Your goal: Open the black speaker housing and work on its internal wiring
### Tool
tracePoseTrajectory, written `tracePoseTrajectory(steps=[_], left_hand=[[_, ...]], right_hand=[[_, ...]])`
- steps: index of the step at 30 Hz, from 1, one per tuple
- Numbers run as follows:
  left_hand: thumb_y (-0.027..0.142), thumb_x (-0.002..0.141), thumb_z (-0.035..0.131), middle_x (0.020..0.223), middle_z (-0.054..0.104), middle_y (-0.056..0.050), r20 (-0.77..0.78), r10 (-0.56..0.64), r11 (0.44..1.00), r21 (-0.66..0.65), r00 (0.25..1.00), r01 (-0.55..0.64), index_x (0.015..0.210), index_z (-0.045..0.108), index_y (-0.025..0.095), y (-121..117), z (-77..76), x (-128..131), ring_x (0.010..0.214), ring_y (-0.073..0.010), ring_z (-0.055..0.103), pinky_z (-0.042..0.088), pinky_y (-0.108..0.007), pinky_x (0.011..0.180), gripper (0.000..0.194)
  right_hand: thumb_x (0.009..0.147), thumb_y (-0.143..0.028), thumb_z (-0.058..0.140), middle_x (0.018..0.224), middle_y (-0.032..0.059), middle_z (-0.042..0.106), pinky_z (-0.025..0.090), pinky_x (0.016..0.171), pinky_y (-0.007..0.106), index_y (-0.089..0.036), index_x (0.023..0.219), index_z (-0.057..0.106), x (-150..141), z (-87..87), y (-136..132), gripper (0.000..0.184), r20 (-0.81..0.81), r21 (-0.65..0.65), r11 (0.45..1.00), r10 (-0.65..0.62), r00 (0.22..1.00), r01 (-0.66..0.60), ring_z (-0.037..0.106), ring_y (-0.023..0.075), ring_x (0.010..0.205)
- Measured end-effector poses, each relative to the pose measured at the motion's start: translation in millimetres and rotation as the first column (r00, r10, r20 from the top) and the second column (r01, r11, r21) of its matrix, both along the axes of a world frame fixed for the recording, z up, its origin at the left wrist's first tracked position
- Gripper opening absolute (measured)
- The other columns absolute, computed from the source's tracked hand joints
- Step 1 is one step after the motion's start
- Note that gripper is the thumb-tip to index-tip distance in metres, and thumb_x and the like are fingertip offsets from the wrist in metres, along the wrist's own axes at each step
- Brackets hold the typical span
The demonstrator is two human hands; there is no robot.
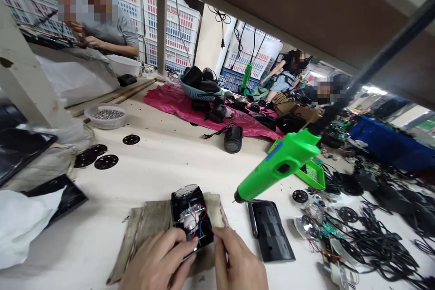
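An open black plastic housing (190, 213) lies on a worn, frayed beige pad (151, 224), with a white motor and red and blue wires inside it. My left hand (156, 260) grips its near edge, and my right hand (239, 263) holds its near right corner. To the right lie a separate black cover shell (271, 231) and a bright green glue gun (278, 163), its nozzle pointing down towards the shell. The glue gun rests on a green stand (312, 173).
Tangled black cables and circuit parts (374, 244) cover the table's right side. Black perforated discs (106, 161) and a bowl of small metal parts (105, 115) lie left. Black devices sit on a red cloth (176, 104) beyond. A co-worker (108, 27) works at far left. An overhead shelf (272, 13) crosses above.
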State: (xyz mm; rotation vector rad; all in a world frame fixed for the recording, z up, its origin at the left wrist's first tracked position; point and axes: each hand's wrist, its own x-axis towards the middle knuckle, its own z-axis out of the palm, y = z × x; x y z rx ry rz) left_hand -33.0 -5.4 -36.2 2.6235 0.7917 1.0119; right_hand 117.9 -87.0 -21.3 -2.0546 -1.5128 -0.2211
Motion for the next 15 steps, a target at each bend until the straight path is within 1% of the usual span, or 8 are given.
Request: tracePoseTrajectory(steps=[2, 4, 5, 7, 8, 9, 12, 15], left_hand=[[0.023, 0.089, 0.051, 0.087, 0.068, -0.001, 0.000, -0.010, 1.000, -0.026, 1.000, 0.010, 0.102, 0.064, 0.028, -0.7, -0.3, 1.2, 0.073, -0.0160, 0.068, 0.056, -0.025, 0.064, 0.020], [0.020, 0.087, 0.052, 0.087, 0.068, -0.001, -0.010, -0.016, 0.999, -0.052, 1.000, 0.015, 0.102, 0.064, 0.028, -1.9, 0.2, 2.8, 0.072, -0.0165, 0.068, 0.057, -0.026, 0.063, 0.020], [0.020, 0.087, 0.052, 0.087, 0.068, -0.001, -0.015, -0.011, 0.998, -0.060, 1.000, 0.010, 0.101, 0.064, 0.028, -2.5, 0.4, 3.5, 0.072, -0.0170, 0.068, 0.057, -0.027, 0.062, 0.020], [0.021, 0.086, 0.053, 0.087, 0.067, -0.001, -0.017, 0.005, 0.998, -0.065, 1.000, -0.006, 0.101, 0.064, 0.028, -3.5, 0.4, 4.3, 0.072, -0.0177, 0.068, 0.058, -0.028, 0.062, 0.019], [0.021, 0.086, 0.054, 0.088, 0.067, -0.002, -0.016, 0.010, 0.998, -0.068, 1.000, -0.011, 0.102, 0.064, 0.028, -3.8, 0.2, 4.3, 0.072, -0.0179, 0.068, 0.058, -0.028, 0.062, 0.019], [0.022, 0.086, 0.054, 0.088, 0.067, -0.002, -0.013, 0.009, 0.997, -0.071, 1.000, -0.010, 0.102, 0.063, 0.028, -4.0, -0.2, 4.1, 0.073, -0.0178, 0.068, 0.058, -0.028, 0.062, 0.019], [0.023, 0.087, 0.054, 0.088, 0.067, -0.002, -0.001, -0.005, 0.996, -0.092, 1.000, 0.005, 0.103, 0.063, 0.028, -4.1, -1.1, 2.9, 0.073, -0.0176, 0.068, 0.059, -0.028, 0.062, 0.020], [0.022, 0.087, 0.052, 0.089, 0.066, -0.002, 0.002, 0.009, 0.994, -0.110, 1.000, -0.009, 0.104, 0.062, 0.028, -4.5, -1.0, 2.1, 0.075, -0.0183, 0.068, 0.059, -0.030, 0.063, 0.021]], right_hand=[[0.093, -0.021, 0.029, 0.066, -0.0005, 0.066, 0.035, 0.039, 0.029, -0.026, 0.086, 0.060, 4.3, 6.9, 11.2, 0.032, 0.170, -0.120, 0.993, 0.004, 0.985, 0.016, 0.063, 0.0179, 0.044], [0.087, -0.013, 0.033, 0.060, -0.0003, 0.062, 0.031, 0.037, 0.030, -0.024, 0.080, 0.060, 9.7, 11.8, 18.5, 0.030, 0.311, -0.185, 0.983, 0.056, 0.949, 0.003, 0.059, 0.0176, 0.038], [0.084, -0.010, 0.035, 0.060, -0.0001, 0.062, 0.031, 0.036, 0.030, -0.023, 0.080, 0.060, 13.0, 13.6, 19.8, 0.029, 0.360, -0.208, 0.977, 0.116, 0.926, -0.041, 0.059, 0.0168, 0.038], [0.081, -0.007, 0.038, 0.064, 0.0007, 0.064, 0.035, 0.037, 0.028, -0.020, 0.091, 0.063, 19.5, 14.0, 16.8, 0.030, 0.411, -0.249, 0.954, 0.263, 0.873, -0.170, 0.059, 0.0152, 0.039], [0.083, -0.008, 0.037, 0.067, 0.0012, 0.066, 0.039, 0.039, 0.027, -0.018, 0.099, 0.063, 21.9, 12.0, 12.9, 0.033, 0.413, -0.253, 0.943, 0.308, 0.857, -0.218, 0.060, 0.0148, 0.041], [0.087, -0.010, 0.033, 0.071, 0.0022, 0.068, 0.042, 0.041, 0.026, -0.017, 0.107, 0.062, 23.2, 8.2, 7.8, 0.036, 0.401, -0.230, 0.944, 0.314, 0.861, -0.237, 0.062, 0.0149, 0.044], [0.099, -0.027, 0.018, 0.080, 0.0029, 0.072, 0.049, 0.045, 0.025, -0.021, 0.119, 0.058, 20.4, -8.7, -10.9, 0.045, 0.272, -0.068, 0.987, 0.158, 0.949, -0.145, 0.066, 0.0159, 0.051], [0.099, -0.043, 0.026, 0.080, -0.0013, 0.073, 0.048, 0.042, 0.021, -0.028, 0.116, 0.057, 12.9, -19.5, -25.6, 0.039, 0.061, 0.024, 1.000, -0.002, 0.998, 0.001, 0.066, 0.0134, 0.050]])
